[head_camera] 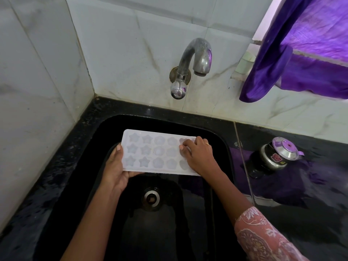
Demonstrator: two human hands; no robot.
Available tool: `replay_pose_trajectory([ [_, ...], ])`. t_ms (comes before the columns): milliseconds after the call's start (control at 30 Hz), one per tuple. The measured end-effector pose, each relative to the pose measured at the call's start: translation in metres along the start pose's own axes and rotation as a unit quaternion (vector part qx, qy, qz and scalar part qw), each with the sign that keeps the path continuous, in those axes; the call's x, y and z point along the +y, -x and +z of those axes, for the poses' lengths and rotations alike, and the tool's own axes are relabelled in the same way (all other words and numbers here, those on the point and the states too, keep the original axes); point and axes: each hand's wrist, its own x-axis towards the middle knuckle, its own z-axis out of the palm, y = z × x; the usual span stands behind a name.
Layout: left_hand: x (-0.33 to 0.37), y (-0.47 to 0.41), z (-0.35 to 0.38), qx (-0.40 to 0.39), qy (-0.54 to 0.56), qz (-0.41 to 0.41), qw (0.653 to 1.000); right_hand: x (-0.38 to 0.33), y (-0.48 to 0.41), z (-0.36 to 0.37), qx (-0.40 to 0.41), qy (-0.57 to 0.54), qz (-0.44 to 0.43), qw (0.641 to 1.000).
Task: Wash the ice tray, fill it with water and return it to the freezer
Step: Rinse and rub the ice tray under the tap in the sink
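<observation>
One ice tray (white, three rows of moulds, the right column partly under fingers) is over the one black sink. The left hand grips its left end, thumb on top. The right hand lays bent fingers on the right end; whether it grips, I cannot tell. One tap comes out of the white tiled wall. One steel pot stands on the black counter. A purple cloth is cut off at the right.
</observation>
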Motion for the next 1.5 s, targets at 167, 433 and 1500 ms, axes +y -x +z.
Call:
replay_pose_trajectory([
  [167,0.0,-0.001,0.002,-0.003,-0.005,0.006,1.0,-0.012,0.002,-0.004,0.059,-0.009,-0.027,0.998],
  [433,-0.001,0.002,0.005,0.0,0.009,0.0,1.0,-0.023,-0.007,0.0,0.001,0.018,-0.052,0.998],
  [1500,-0.002,0.002,0.006,0.007,0.003,-0.004,1.0,-0.02,-0.013,-0.002,-0.03,-0.016,-0.055,0.998],
])
